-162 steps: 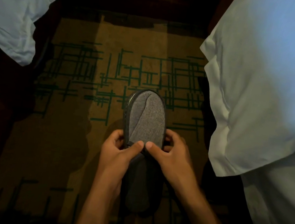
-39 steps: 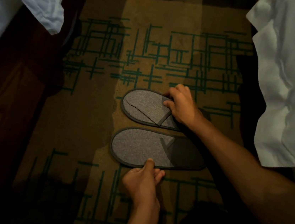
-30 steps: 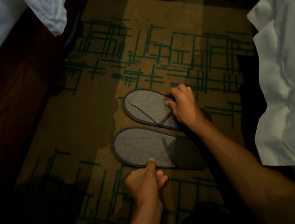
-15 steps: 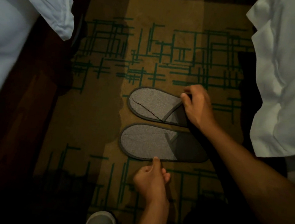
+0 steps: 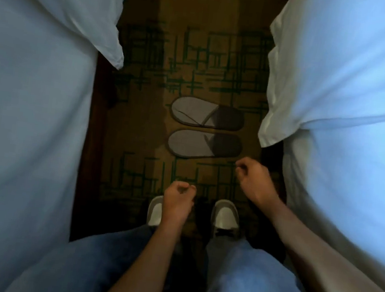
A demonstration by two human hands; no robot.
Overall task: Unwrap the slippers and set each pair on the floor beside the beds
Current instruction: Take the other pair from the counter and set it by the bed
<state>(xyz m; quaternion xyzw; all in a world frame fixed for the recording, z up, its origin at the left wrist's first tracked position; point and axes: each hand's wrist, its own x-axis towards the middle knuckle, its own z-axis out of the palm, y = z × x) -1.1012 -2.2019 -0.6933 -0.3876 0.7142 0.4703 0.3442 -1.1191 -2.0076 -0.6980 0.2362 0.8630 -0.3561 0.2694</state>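
- Left bed (image 5: 26, 125): cut off by left and bottom edges; only white sheet shows, frame lost in shadow.
- Right bed (image 5: 350, 116): runs off right edge.
- Left shoe (image 5: 155, 210): partly covered by the left hand (image 5: 178, 201).
- Slippers (image 5: 205, 133): toe ends in shadow; detail unclear.
- Both hands: fingers curled inward, tips hidden; right hand (image 5: 254, 180) slightly blurred.
- Carpet (image 5: 139, 139): far end dark, pattern unreadable.

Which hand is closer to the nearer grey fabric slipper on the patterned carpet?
Right. The right hand hangs just off the toe end of the nearer grey fabric slipper, touching nothing; the left hand is farther back, above the person's shoe.
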